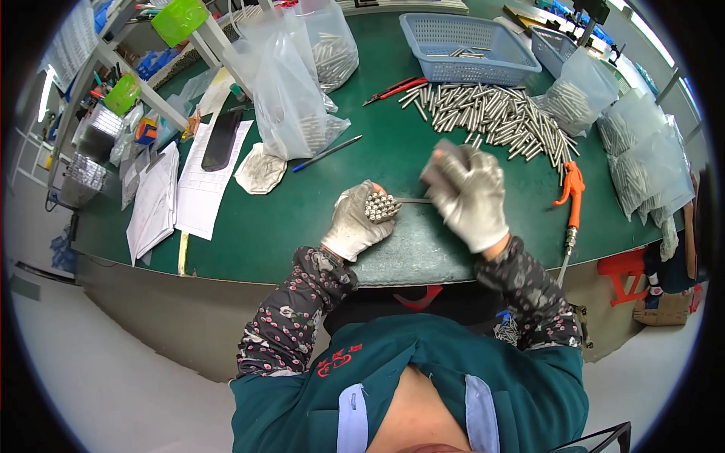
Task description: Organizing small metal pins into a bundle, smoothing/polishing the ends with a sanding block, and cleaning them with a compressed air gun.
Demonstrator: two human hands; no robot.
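My left hand, in a pale work glove, is closed around a bundle of metal pins, their round ends facing up. My right hand, also gloved and smeared by motion, grips a flat grey-brown pad above the table to the right of the bundle. What the pad is made of cannot be made out. A thin metal strip or edge runs between the hands at table level. Beyond my right hand, loose metal pins lie in a wide heap.
A blue plastic basket with a few pins stands behind the heap. Red-handled pliers, a blue pen, a phone and papers lie about. An orange air gun rests at right. Bags of pins flank the green table.
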